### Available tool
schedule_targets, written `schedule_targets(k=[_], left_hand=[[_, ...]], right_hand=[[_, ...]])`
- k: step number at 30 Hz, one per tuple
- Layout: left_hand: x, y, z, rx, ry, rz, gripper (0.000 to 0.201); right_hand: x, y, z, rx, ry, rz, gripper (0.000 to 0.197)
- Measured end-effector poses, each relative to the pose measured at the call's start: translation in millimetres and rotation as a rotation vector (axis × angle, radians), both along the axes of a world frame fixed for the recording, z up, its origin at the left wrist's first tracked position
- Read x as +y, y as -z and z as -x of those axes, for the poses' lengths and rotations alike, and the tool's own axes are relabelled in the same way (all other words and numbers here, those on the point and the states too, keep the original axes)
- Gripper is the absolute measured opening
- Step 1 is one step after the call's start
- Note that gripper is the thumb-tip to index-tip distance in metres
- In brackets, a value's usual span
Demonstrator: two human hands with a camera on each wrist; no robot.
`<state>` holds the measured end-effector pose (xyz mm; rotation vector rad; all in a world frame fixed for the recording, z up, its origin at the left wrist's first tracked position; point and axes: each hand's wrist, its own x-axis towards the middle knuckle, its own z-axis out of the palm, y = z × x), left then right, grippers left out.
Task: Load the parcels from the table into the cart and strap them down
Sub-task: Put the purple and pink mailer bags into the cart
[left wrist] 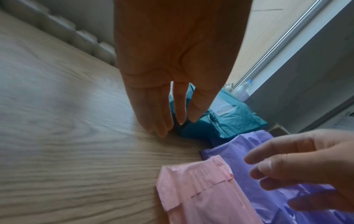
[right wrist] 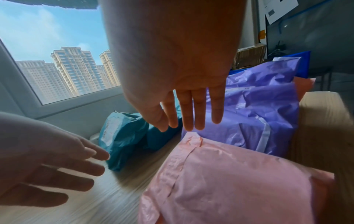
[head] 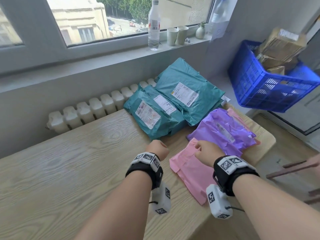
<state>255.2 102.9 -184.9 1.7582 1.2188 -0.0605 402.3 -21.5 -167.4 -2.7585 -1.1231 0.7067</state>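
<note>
Teal parcels are piled at the table's far side, with a purple parcel to their right and a pink parcel nearest me. My left hand hovers over bare wood just left of the pink parcel, fingers straight and pointing down, holding nothing. My right hand hangs above the far end of the pink parcel, by the purple parcel, fingers straight and empty. A blue crate with brown parcels stands to the right.
The wooden table stretches bare to the left. A radiator runs behind it under the window sill, which carries a water bottle, paper cups and a small vase. A dark chair frame sits at the right.
</note>
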Motion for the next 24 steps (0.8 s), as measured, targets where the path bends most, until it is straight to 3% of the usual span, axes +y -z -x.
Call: schedule_targets(k=[5, 8, 14, 18, 24], left_hand=[[-16.3, 26.4, -22.2, 0.070, -0.019, 0.155, 0.005], [-28.3, 43.9, -30.0, 0.118, -0.040, 0.253, 0.019], [-40.7, 81.9, -39.2, 0.142, -0.188, 0.386, 0.025], [-47.5, 79.8, -42.8, 0.093, -0.289, 0.451, 0.017], [-62.5, 64.0, -43.6, 0.014, -0.366, 0.370, 0.011]], right_hand=[[-10.2, 16.0, -18.4, -0.030, 0.044, 0.043, 0.036], [-16.7, 28.7, -26.5, -0.014, 0.044, 0.102, 0.038], [-22.0, 42.7, -37.4, -0.007, -0.025, 0.126, 0.041], [-20.4, 50.2, -39.0, 0.077, -0.071, 0.132, 0.044], [-16.3, 58.8, -43.7, 0.194, -0.052, 0.119, 0.033]])
